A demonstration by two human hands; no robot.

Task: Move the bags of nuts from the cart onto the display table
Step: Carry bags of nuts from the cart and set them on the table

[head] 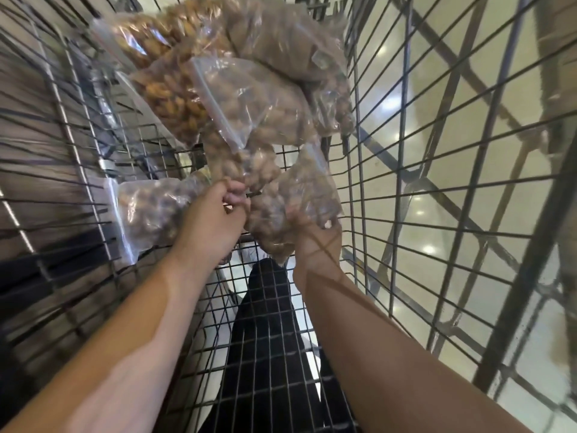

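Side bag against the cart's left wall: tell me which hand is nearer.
Left. The left hand, gripping the middle bag, is just right of the side bag; the right hand, gripping the near bag, is farther right.

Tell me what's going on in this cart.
A person has both hands inside the wire cart. The left hand grips the lower end of one clear bag of nuts; the right hand holds a second bag beside it. More bags lie piled farther in. The display table is not in view.
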